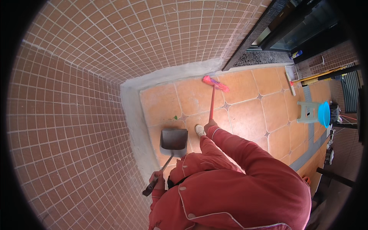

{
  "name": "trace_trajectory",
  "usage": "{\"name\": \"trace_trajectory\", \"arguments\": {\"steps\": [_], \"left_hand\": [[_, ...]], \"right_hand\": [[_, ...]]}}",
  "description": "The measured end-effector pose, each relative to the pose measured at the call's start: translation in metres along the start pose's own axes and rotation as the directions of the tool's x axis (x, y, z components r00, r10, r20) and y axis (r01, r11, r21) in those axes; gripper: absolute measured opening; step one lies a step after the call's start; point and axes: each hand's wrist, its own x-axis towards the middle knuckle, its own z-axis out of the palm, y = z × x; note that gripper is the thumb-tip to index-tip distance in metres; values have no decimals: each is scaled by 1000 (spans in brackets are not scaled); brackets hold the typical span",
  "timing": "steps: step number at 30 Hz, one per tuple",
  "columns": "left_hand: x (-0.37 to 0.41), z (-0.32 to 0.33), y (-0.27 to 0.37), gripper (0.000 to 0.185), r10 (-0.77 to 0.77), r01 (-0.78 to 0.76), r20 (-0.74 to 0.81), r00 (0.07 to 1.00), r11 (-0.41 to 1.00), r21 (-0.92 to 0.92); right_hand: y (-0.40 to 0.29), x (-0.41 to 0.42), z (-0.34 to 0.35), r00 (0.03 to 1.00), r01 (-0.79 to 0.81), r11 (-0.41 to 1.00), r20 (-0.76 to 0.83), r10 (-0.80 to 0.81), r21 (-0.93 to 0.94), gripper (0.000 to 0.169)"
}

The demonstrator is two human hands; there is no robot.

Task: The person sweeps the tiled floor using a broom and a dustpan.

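My left hand [157, 178] grips the dark handle of a long-handled dustpan [173, 140]. The dustpan's grey scoop is low over the floor tiles, left of my shoe. My right hand [211, 124] is closed around the red stick of a broom [212, 103]. Its pink and purple bristle head [215, 84] rests on the floor close to the wall's base. A small green scrap [175, 117] lies on the tiles, between the dustpan and the broom head.
Brown mosaic-tiled walls [95, 115] meet in a corner at left. A dark-framed doorway [253, 34] opens at upper right. Farther right are a pale plastic stool [307, 112], a blue basin [324, 114], a white tray [292, 72] and a yellow-handled floor tool [319, 74].
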Motion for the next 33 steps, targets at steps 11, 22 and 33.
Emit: {"name": "trace_trajectory", "arguments": {"steps": [11, 22, 33], "left_hand": [[-7, -24, -57, 27, 117, -116, -86, 989, 993, 16], [-28, -64, -54, 29, -129, 119, -82, 988, 986, -118], [-37, -73, -106, 33, -58, 29, -167, 984, 985, -172]], "right_hand": [[22, -80, 3, 892, 380, 925, 259, -371, 15, 37], [-9, -33, 14, 993, -22, 854, 111, -42, 520, 12], [-29, -92, 89, 959, 266, 962, 114, -258, -64, 23]]}}
